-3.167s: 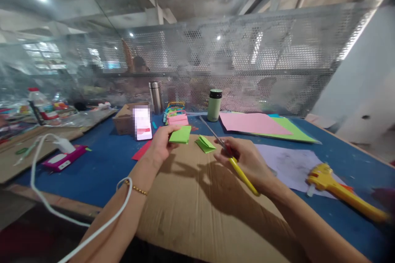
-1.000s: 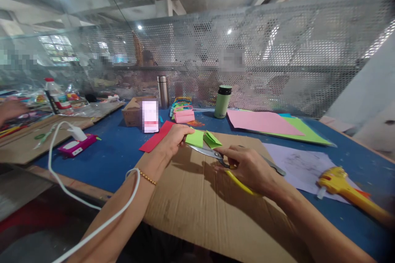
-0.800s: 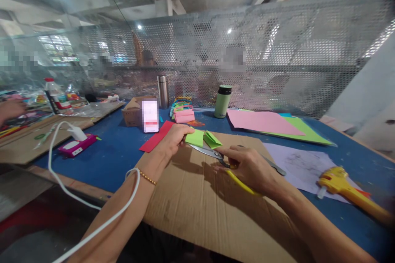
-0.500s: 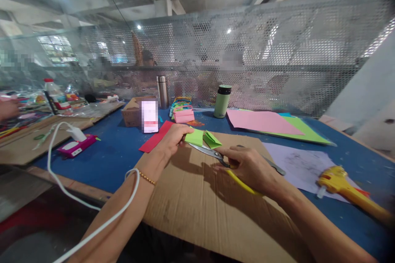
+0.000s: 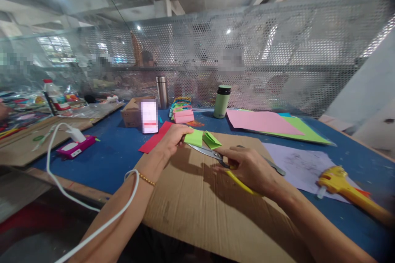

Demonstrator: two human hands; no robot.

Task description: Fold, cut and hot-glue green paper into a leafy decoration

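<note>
My left hand [image 5: 175, 136] pinches a piece of light green paper [image 5: 195, 137] above a sheet of brown cardboard [image 5: 188, 197]. In my right hand [image 5: 247, 166] is a pair of scissors [image 5: 207, 152] with yellow handles, the fingers wrapped round them. Their blades point left and lie along the lower edge of the green paper. A folded green paper piece [image 5: 212, 140] is just right of it. Beyond my right hand, a dark metal tool [image 5: 277, 167] is partly hidden by the hand. Red paper [image 5: 156, 137] lies beyond my left wrist.
A yellow glue gun [image 5: 339, 183] rests on lilac paper [image 5: 299, 164] at the right. Pink paper [image 5: 265, 122], a green tumbler [image 5: 222, 102], a steel flask [image 5: 162, 92], small pink paper bag [image 5: 183, 116] and phone [image 5: 149, 117] stand farther back. A white cable [image 5: 105, 224] crosses my left forearm.
Both hands, the green paper and the scissors stay almost exactly where they were. At the far left edge, another person's hand has drawn back mostly out of view.
</note>
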